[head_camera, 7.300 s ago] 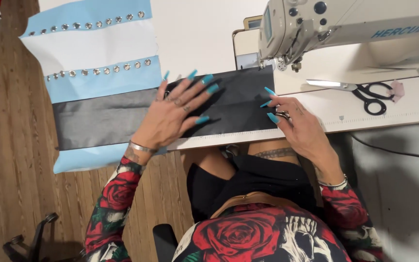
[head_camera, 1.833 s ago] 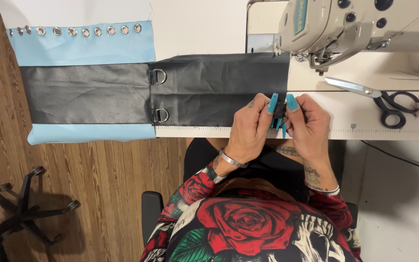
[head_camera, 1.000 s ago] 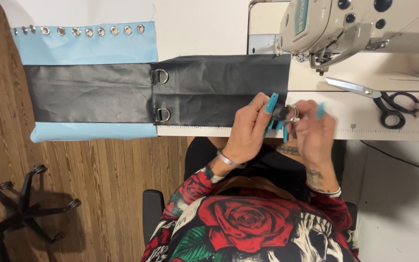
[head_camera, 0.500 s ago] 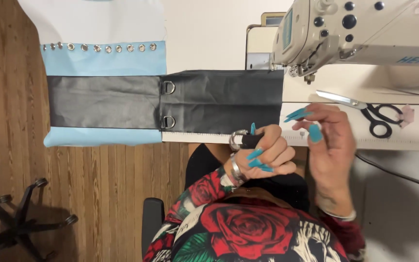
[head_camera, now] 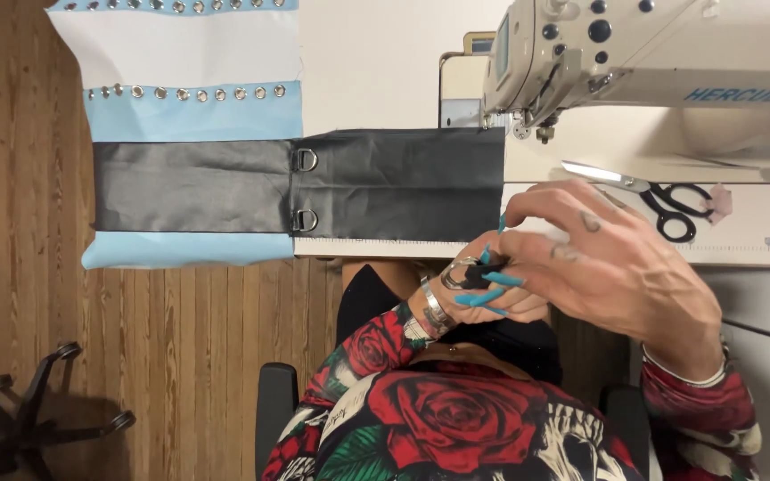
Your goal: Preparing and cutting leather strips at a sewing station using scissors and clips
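My left hand (head_camera: pixel 485 294) is curled in front of my lap, just below the table edge, shut on a small black strap piece with a metal ring (head_camera: pixel 458 273). My right hand (head_camera: pixel 612 267) is raised close to the camera, its fingers bent and its thumb and fingertips meeting the same strap piece from the right. A black fabric panel (head_camera: pixel 394 183) lies flat on the table above my hands, with two metal D-rings (head_camera: pixel 305 160) at its middle seam. It continues left onto a light blue and white fabric with rows of eyelets (head_camera: pixel 193 114).
A white sewing machine (head_camera: pixel 634 62) stands at the upper right of the white table (head_camera: pixel 385 53). Black-handled scissors (head_camera: pixel 670 203) lie behind my right hand. A wooden floor (head_camera: pixel 20 223) and a chair base (head_camera: pixel 33 419) are at the left.
My hands lifted off the black panel's right end and drew back toward my lap with the small ringed strap piece. My right hand rose closer to the camera.
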